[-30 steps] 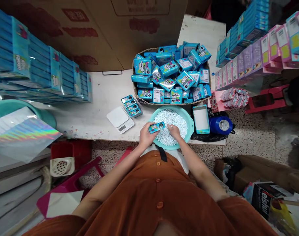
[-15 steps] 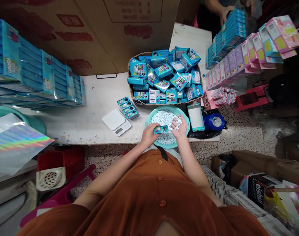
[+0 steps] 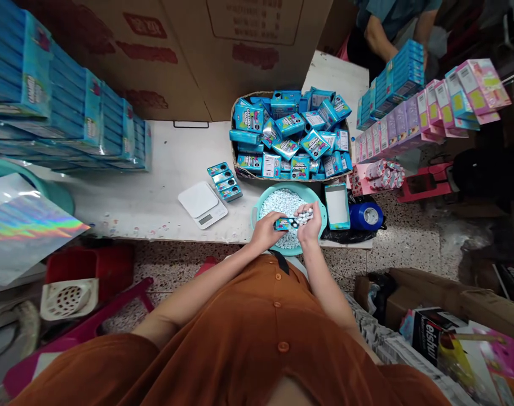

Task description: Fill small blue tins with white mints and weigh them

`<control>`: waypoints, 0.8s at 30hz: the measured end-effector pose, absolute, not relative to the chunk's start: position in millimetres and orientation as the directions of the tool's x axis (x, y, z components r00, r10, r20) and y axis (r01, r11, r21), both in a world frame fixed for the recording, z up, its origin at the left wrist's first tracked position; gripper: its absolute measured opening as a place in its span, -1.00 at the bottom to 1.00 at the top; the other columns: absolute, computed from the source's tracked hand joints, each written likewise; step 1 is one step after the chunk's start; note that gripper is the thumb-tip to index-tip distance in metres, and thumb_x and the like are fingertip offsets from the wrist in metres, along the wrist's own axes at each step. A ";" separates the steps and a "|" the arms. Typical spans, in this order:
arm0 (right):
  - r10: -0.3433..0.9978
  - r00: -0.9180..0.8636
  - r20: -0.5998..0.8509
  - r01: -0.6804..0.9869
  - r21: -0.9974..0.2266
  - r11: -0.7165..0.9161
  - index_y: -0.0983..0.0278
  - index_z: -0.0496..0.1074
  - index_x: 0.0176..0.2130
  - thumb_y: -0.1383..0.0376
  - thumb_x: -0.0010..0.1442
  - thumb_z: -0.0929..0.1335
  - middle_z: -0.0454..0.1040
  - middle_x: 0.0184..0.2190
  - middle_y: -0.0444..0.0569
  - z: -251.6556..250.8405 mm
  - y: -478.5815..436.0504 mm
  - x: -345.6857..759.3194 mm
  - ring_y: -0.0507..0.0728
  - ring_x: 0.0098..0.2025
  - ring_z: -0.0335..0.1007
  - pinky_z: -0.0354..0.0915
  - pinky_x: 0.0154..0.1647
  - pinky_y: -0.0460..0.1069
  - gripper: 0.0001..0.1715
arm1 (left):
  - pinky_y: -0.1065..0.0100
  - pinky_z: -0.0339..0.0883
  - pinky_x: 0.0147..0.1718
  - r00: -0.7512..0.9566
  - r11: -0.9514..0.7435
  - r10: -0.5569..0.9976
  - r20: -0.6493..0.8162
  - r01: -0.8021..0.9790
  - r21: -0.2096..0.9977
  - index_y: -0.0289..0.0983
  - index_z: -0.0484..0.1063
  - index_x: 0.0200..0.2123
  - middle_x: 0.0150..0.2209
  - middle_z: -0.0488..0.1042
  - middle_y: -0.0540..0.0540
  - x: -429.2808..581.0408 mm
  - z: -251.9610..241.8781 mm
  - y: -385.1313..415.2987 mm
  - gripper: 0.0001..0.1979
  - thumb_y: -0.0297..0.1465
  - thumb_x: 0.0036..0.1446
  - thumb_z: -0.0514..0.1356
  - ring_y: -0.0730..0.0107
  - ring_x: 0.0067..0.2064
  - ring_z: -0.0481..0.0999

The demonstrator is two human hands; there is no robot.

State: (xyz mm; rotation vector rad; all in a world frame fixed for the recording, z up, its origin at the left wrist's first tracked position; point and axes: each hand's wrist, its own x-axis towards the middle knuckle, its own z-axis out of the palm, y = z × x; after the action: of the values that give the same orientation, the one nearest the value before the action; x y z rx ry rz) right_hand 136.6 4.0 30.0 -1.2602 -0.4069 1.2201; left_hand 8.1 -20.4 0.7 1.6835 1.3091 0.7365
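- hands together over the teal basin (image 3: 323,204): the left hand (image 3: 263,231) is pinched on a small blue box (image 3: 283,224), and the right hand (image 3: 310,226) is cupped round a heap of white pellets (image 3: 304,216), fingertips touching the box's end.
- i judge the box light and thin-walled, likely to dent under a squeeze; its long edges, where the left fingers sit, look the best hold.
- the pellets look hard, smooth and loose; i expect them to roll and spill from a flat palm, so a cupped hand suits them better than a pinch.
- the basin, with more pellets in it, sits at the near edge of the table (image 3: 164,175), near a white scale (image 3: 202,204) and a row of four small boxes (image 3: 225,181).
- behind it a basket (image 3: 235,163) brims with blue boxes.
- i cannot see the box's opening or how full it is; the right palm hides it. the print is too small to read, and another person's arm (image 3: 373,39) is cut off at the top.
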 end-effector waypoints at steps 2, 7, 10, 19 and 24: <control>0.862 0.376 -0.339 -0.446 -0.882 -0.152 0.23 0.20 -0.61 -0.04 0.18 0.23 0.20 -0.66 -0.20 30.4 4.3 134.1 -0.01 -0.57 0.25 0.27 -0.46 -0.07 -0.49 | 0.27 0.34 -0.16 0.256 -0.063 0.965 -0.063 0.456 0.888 -0.17 0.41 -0.16 -0.18 0.48 -0.05 7.2 1.6 -20.5 -0.64 -0.47 -0.11 0.29 0.22 -0.11 0.47; 0.855 0.398 -0.332 -0.384 -0.907 -0.174 0.23 0.23 -0.64 -0.04 0.18 0.21 0.25 -0.68 -0.18 31.7 4.7 130.4 0.00 -0.56 0.28 0.29 -0.42 -0.04 -0.47 | 0.28 0.33 -0.14 0.265 -0.077 0.963 -0.057 0.468 0.881 -0.15 0.42 -0.16 -0.17 0.49 -0.03 4.2 4.3 -20.1 -0.63 -0.51 -0.12 0.27 0.23 -0.09 0.47; 0.846 0.401 -0.350 -0.390 -0.902 -0.188 0.24 0.25 -0.64 -0.03 0.17 0.22 0.28 -0.68 -0.17 32.5 5.1 130.1 0.01 -0.56 0.31 0.30 -0.41 -0.04 -0.47 | 0.28 0.34 -0.13 0.238 -0.059 0.970 -0.058 0.455 0.888 -0.16 0.42 -0.16 -0.17 0.49 -0.03 3.7 4.6 -20.4 -0.63 -0.50 -0.12 0.28 0.24 -0.10 0.47; 0.795 0.456 -0.400 -0.438 -0.879 -0.191 0.23 0.22 -0.62 -0.01 0.15 0.25 0.20 -0.70 -0.22 34.1 5.5 131.0 -0.03 -0.63 0.20 0.24 -0.52 -0.08 -0.52 | 0.28 0.35 -0.14 0.264 -0.090 0.964 -0.034 0.445 0.891 -0.16 0.42 -0.16 -0.18 0.48 -0.04 3.5 6.1 -19.1 -0.63 -0.54 -0.10 0.24 0.24 -0.10 0.47; 0.810 0.471 -0.349 -0.389 -0.907 -0.165 0.23 0.25 -0.58 -0.01 0.15 0.26 0.23 -0.69 -0.21 39.8 5.9 129.5 -0.02 -0.60 0.24 0.27 -0.48 -0.07 -0.55 | 0.27 0.34 -0.15 0.251 -0.094 0.968 -0.016 0.423 0.901 -0.16 0.41 -0.15 -0.18 0.48 -0.04 7.8 9.7 -17.8 -0.62 -0.53 -0.10 0.25 0.24 -0.10 0.47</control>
State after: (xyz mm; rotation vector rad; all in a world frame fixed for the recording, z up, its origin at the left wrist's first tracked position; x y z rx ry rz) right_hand 129.5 5.9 39.8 -1.3594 -0.4093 1.1087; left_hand 7.8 -17.8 9.7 1.6672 1.3043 0.8011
